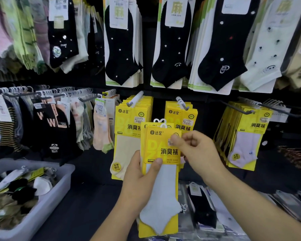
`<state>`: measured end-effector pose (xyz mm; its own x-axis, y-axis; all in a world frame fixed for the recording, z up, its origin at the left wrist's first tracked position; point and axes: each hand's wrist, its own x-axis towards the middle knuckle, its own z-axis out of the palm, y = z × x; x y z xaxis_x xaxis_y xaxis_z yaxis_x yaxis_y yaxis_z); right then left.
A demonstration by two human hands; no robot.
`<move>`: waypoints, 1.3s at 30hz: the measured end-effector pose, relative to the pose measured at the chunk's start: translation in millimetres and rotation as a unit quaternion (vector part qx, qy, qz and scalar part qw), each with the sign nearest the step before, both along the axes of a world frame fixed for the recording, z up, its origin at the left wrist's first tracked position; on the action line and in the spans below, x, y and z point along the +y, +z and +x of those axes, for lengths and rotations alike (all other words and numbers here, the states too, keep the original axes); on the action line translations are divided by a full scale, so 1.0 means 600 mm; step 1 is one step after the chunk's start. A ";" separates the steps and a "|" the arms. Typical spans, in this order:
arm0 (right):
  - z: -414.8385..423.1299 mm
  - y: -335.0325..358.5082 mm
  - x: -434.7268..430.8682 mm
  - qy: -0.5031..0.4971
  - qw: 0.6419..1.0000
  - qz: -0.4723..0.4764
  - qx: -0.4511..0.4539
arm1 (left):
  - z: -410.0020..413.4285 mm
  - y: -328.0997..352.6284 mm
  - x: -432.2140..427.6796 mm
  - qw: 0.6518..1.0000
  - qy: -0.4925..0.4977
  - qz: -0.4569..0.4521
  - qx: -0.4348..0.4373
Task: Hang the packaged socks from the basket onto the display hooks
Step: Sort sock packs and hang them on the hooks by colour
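Packs (161, 153): small yellow stack, upright, near centre, in front of the dark gap between two loaded hooks. Left hook (135, 100) and mid hook (183, 104) both show a bare upturned tip; hung packs (127, 129) of the same yellow kind fill them behind that. The stack's white loops (161, 121) sit in the gap, lower than both tips. The stack's left edge overlaps the left hung packs in view and its right edge overlaps the mid ones; can't tell if they touch.

Left hand (137, 181) grips the stack from its left side. The thumb (157, 162) lies flat on the front and the fingers are hidden behind. Right hand (198, 150) pinches the front pack's upper right corner, its other fingers curled in.

Basket (64, 180) is near left, well apart, with socks piled inside.
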<state>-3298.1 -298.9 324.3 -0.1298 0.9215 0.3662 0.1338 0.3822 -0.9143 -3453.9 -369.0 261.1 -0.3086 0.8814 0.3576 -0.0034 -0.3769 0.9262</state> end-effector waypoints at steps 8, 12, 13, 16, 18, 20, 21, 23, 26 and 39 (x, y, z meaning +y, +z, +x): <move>0.022 0.011 -0.004 0.011 0.997 -0.039 0.063 | 0.010 -0.001 -0.001 0.998 -0.026 0.010 -0.062; 0.040 0.026 -0.004 -0.019 0.994 0.053 0.096 | 0.004 -0.004 0.001 0.997 -0.016 -0.006 -0.080; 0.043 0.032 -0.004 -0.027 0.992 0.072 0.104 | 0.003 -0.004 0.001 0.996 -0.018 -0.005 -0.082; 0.049 0.052 -0.004 -0.070 0.986 0.104 0.112 | 0.001 -0.004 0.001 0.996 -0.020 -0.003 -0.084; 0.049 0.058 -0.002 -0.089 0.984 0.105 0.113 | -0.001 -0.006 0.001 0.997 -0.020 0.002 -0.075; 0.048 0.059 0.001 -0.096 0.984 0.096 0.115 | -0.001 -0.006 -0.001 0.998 -0.017 0.007 -0.061; 0.048 0.058 0.002 -0.097 0.984 0.090 0.117 | -0.001 -0.005 -0.002 0.998 -0.016 0.007 -0.055; 0.048 0.057 0.008 -0.098 0.985 0.078 0.116 | -0.001 -0.005 -0.003 0.999 -0.014 0.006 -0.047; 0.044 0.053 0.021 -0.109 0.986 0.069 0.106 | -0.004 -0.005 -0.003 0.999 -0.007 -0.001 -0.035; 0.023 0.021 0.102 -0.153 0.984 0.050 0.076 | -0.020 0.000 -0.005 1.000 0.008 -0.008 -0.020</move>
<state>-3284.5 -237.9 337.2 0.2108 0.8676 0.4503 0.1203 0.4341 -0.8928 -3466.0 -371.8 260.9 -0.3357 0.8821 0.3306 -0.0352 -0.3624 0.9314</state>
